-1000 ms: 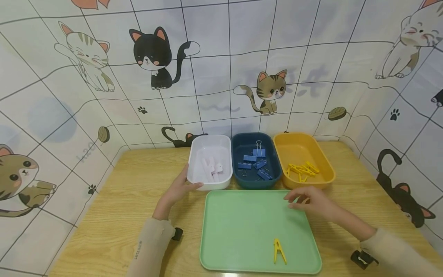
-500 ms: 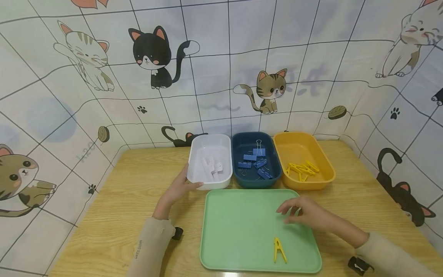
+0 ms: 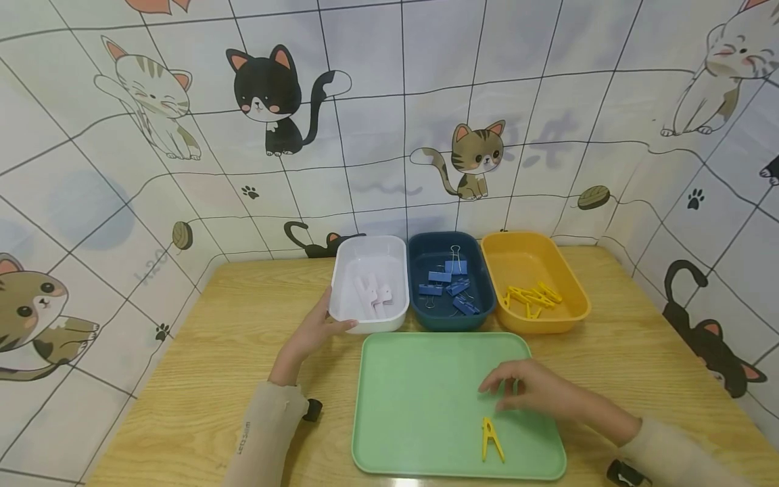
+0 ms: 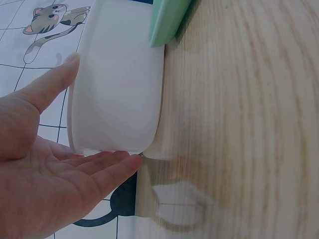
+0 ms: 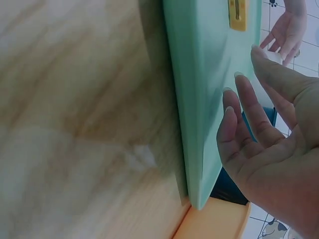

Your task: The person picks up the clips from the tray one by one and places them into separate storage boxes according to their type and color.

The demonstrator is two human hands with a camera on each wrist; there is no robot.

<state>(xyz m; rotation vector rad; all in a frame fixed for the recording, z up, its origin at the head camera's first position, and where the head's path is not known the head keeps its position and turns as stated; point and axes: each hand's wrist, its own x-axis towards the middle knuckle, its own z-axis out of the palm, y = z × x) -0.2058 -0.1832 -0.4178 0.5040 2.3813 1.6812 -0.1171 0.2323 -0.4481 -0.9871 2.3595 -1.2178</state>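
Observation:
My left hand (image 3: 309, 333) rests against the near-left corner of a white bin (image 3: 385, 325). In the left wrist view, its thumb touches the bin's rim while nearly straight fingers lie along the side wall. Several white clips (image 3: 374, 296) lie in that bin. Over the right part of a green tray (image 3: 420, 396) hovers my right hand (image 3: 538, 389), fingers loosely bent and thumb apart, holding nothing. Just below its fingertips, a yellow clothespin (image 3: 491, 441) lies on the tray, its two legs spread towards me. The right wrist view shows the clothespin (image 5: 238, 15) beyond the thumb.
A dark blue bin (image 3: 450, 323) with several blue binder clips (image 3: 465, 306) stands beside the white one. To its right, a yellow bin (image 3: 548, 325) holds several yellow clothespins (image 3: 535, 295). A cat-patterned backdrop (image 3: 377, 135) rises behind the wooden table (image 3: 243, 304).
My right hand has moved from near the yellow bin towards me and slightly left, closer to the clothespin on the tray. My left hand stays at the white bin.

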